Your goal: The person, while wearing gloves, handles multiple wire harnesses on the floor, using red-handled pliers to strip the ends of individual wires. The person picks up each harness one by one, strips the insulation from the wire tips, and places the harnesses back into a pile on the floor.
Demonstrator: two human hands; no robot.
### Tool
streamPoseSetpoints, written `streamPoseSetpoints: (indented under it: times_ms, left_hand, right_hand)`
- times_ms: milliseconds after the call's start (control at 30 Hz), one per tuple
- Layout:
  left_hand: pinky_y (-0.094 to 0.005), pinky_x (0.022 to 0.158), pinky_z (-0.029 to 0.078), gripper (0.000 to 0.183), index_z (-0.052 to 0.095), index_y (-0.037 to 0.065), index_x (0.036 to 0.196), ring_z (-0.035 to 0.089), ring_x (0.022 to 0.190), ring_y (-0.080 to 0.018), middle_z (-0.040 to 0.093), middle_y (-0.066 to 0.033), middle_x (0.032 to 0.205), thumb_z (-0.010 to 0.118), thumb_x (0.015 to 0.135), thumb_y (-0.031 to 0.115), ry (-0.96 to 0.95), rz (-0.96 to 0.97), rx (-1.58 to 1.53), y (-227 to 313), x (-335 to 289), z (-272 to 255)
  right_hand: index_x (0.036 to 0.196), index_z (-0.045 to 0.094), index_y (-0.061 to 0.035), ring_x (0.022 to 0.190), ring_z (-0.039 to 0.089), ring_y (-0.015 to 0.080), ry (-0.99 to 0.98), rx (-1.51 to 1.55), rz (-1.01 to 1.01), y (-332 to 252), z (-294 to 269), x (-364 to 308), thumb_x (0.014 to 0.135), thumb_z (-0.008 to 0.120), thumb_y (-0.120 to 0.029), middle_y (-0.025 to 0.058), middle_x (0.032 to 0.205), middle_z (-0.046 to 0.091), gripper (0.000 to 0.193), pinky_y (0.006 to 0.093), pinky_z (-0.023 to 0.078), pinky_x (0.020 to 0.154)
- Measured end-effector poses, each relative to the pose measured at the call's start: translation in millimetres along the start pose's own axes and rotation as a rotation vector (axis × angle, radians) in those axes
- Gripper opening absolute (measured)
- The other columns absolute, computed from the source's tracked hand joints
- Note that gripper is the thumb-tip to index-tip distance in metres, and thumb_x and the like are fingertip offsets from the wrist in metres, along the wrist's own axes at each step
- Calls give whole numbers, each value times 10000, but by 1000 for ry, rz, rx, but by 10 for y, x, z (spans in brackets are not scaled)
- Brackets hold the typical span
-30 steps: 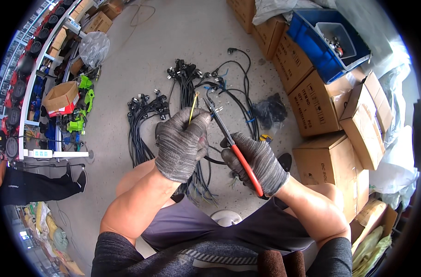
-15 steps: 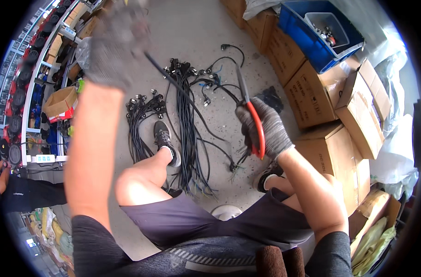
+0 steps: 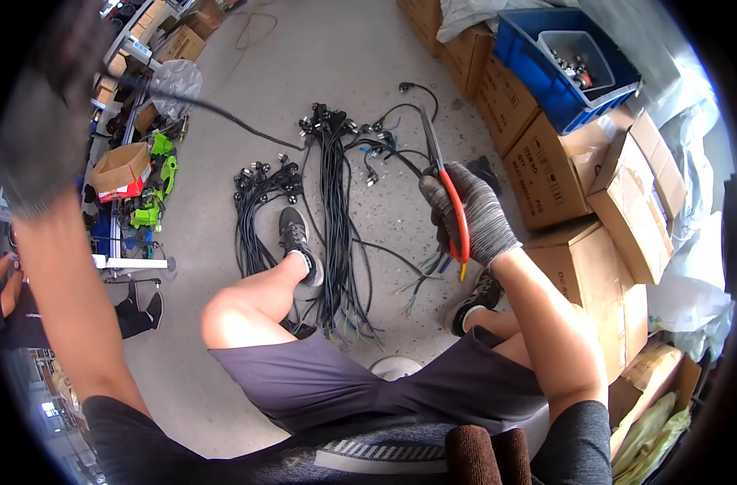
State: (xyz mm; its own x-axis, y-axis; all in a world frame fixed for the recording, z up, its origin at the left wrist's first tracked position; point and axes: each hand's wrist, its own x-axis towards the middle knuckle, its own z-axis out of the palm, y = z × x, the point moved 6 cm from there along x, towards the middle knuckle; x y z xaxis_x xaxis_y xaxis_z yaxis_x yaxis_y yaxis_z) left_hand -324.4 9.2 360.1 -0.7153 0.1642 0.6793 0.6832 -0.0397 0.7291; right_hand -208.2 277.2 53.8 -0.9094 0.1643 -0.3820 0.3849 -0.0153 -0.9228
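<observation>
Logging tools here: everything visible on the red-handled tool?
The red-handled tool has long, slender, grey jaws that look metallic, and red handles that look plastic, yellow at the lower end. It's held above the floor in the grip of the gloved right hand, tip pointing up-picture, slightly left. Whether the jaws are apart is unclear.

Left fingers (image 3: 73,52) blurred, black cable (image 3: 223,115) partly hidden
</observation>
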Motion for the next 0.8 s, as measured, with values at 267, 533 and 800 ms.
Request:
streamPoseSetpoints:
  times_ms: [267, 533, 800]
  left_hand:
    - [-349, 824, 505, 421, 614, 43, 1095, 630, 883, -201, 660, -76, 1000, 575, 970, 443, -1351, -1091, 114, -1616, -3250, 518]
    - [-404, 953, 465, 478, 655, 83, 1200, 604, 1150, -329, 631, -179, 1255, 595, 882, 435, -2338, -538, 200, -2511, -5767, 717]
    - [-363, 923, 488, 328, 587, 35, 1202, 616, 1049, -274, 653, -123, 1168, 548, 915, 190, -1451, -516, 444, -4645, -5697, 1478]
  right_hand:
    - [1096, 601, -79, 489, 506, 84, -80, 196, 159, 173, 36, -45, 975, 618, -319, 4, 744, 602, 269, 255, 401, 412]
    - [1095, 593, -4, 756, 661, 108, -42, -72, -73, -50, -106, -64, 997, 568, -133, 65, 985, 682, 163, 231, 526, 571]
    - [1092, 621, -8, 686, 536, 77, 131, -598, -274, -32, -893, 36, 923, 701, -181, 31, 822, 645, 254, 265, 489, 637]
